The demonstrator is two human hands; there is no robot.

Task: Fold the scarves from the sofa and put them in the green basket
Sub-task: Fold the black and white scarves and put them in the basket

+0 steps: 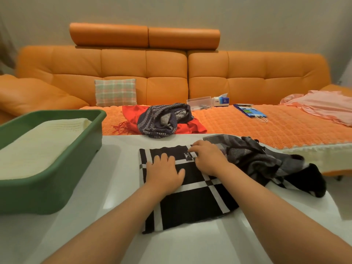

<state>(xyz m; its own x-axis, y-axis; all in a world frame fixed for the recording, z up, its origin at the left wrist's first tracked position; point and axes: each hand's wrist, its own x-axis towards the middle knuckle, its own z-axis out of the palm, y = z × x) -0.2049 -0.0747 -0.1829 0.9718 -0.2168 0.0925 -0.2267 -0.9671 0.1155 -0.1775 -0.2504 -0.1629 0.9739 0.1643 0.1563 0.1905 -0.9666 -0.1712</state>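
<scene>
- Left hand (165, 172): lies flat, fingers straight and spread, pressing on the black scarf (181, 206); it grasps nothing.
- Right hand (207, 157): rests on the far edge of the same scarf, fingers bent down beside a small label; whether they pinch the cloth cannot be told.
- Black scarf: white-striped, laid flat on the white table (190, 248); bunched grey fabric (266, 164) lies against its right side.
- Green basket (57, 187): stands on the table to the left, well apart from the hands, and holds a folded cream scarf (38, 145).
- Sofa (152, 69): orange, behind the table; on its seat a striped scarf (162, 119) lies crumpled on top of a red scarf (131, 115).
- Also on the sofa: a plaid cushion (115, 92), a tissue box (222, 101) and a pink cloth (320, 105).
</scene>
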